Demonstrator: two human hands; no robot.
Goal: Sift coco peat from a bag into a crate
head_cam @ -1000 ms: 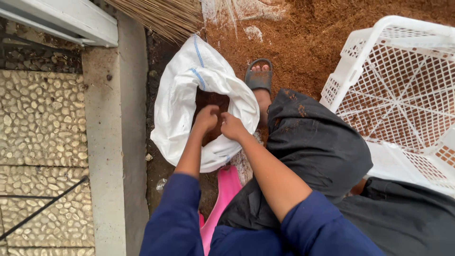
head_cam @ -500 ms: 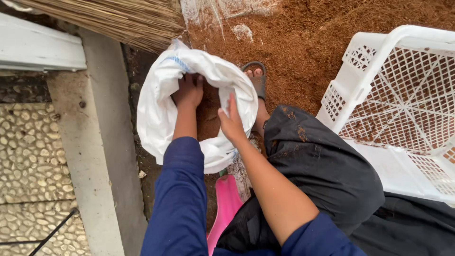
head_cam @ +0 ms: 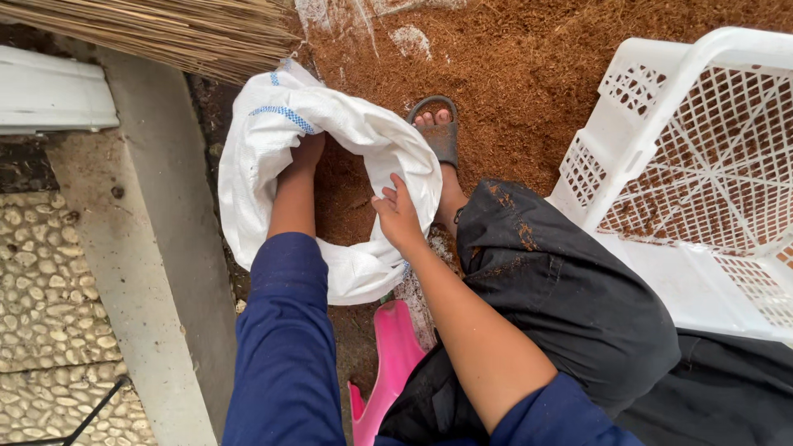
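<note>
A white woven sack [head_cam: 273, 124] with blue stripes lies open on the ground, brown fibrous material showing inside its mouth. My left hand [head_cam: 307, 151] reaches into the far side of the opening and grips the sack's rim; its fingers are partly hidden by the cloth. My right hand [head_cam: 397, 213] holds the near right edge of the sack's mouth, fingers curled over the fabric. Both blue sleeves are pushed up the forearms.
Brown coir-like material [head_cam: 529, 66] covers the ground ahead. A white plastic lattice crate [head_cam: 661, 107] stands at right. A foot in a grey sandal [head_cam: 438, 132] is beside the sack. A pink plastic scoop [head_cam: 390, 363] lies below. Concrete curb [head_cam: 157, 248] and dry thatch [head_cam: 165, 29] at left.
The sack's mouth has been spread wider. My left hand moved to the far rim and my right hand to the near right rim. The view shifted closer.
</note>
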